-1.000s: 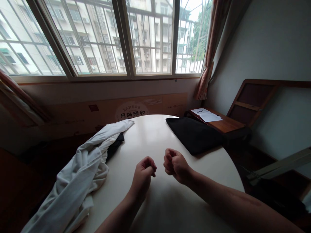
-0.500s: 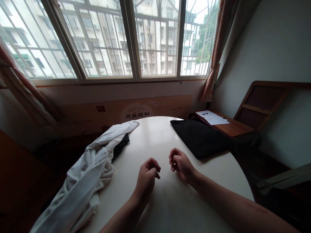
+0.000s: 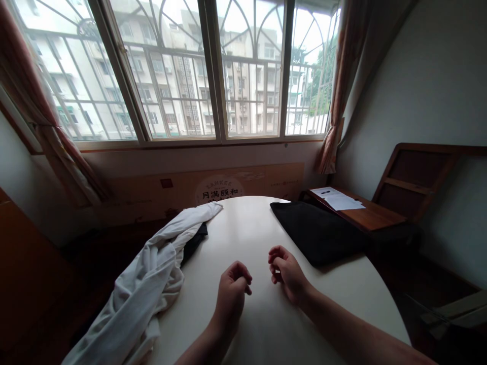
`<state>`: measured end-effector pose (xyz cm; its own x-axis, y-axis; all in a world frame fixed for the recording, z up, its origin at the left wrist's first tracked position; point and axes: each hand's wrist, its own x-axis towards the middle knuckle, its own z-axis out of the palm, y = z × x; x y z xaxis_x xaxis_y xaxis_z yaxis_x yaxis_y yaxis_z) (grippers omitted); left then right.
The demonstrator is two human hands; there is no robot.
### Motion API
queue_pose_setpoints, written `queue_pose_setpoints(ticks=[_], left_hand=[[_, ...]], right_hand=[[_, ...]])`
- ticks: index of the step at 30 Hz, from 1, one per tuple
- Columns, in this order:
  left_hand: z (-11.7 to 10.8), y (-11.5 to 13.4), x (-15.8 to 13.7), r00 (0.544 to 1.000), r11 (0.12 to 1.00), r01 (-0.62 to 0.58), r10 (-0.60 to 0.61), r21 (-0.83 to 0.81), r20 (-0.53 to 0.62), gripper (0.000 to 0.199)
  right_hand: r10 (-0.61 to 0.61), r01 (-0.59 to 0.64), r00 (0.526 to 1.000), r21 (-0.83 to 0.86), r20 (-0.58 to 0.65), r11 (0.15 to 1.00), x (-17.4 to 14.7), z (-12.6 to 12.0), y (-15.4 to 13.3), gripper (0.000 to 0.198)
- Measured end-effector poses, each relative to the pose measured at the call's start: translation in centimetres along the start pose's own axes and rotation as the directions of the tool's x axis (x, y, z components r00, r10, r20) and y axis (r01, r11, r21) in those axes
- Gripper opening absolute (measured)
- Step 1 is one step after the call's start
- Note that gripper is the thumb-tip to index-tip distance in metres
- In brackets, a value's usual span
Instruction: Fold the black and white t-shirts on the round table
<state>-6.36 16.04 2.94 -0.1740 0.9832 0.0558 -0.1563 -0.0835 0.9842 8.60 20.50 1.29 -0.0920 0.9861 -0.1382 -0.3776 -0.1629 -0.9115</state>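
My left hand rests on its side on the white round table, its fingers curled loosely inward. Facing it across a small gap is my right hand, curled in the same loose way with nothing visible inside. The two hands do not touch. Beyond my right hand lies a folded black cloth, flat on the right side of the table. Along the left edge a crumpled white garment is heaped, with a bit of black fabric showing from under it.
At the back right, papers with a pen lie on a low wooden surface beside a wooden frame with dark panels. A barred window with tied curtains fills the far wall. A printed board stands beneath it.
The view has tilted slightly upward, so the table and everything on it appears lower. Both hands keep nearly the same curled pose and place on the table.
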Motion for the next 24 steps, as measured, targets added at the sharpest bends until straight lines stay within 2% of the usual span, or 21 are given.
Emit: queue_pose_setpoints(ticks=[6,12,24], left_hand=[[-0.08,-0.44,0.22,1.000,1.000,0.006,-0.006,0.003,0.012,0.004],[-0.43,-0.52,0.36,0.999,0.999,-0.035,0.035,-0.001,-0.034,0.006],[-0.22,-0.27,0.27,1.000,1.000,-0.019,0.019,0.006,-0.023,0.005]], right_hand=[[-0.046,0.045,0.999,-0.029,-0.012,0.999,0.44,0.00,0.51,0.035],[-0.045,0.043,0.998,-0.042,-0.038,0.998,0.59,0.04,0.51,0.038],[-0.034,0.034,0.999,-0.047,0.004,0.998,0.01,-0.08,0.23,0.051]])
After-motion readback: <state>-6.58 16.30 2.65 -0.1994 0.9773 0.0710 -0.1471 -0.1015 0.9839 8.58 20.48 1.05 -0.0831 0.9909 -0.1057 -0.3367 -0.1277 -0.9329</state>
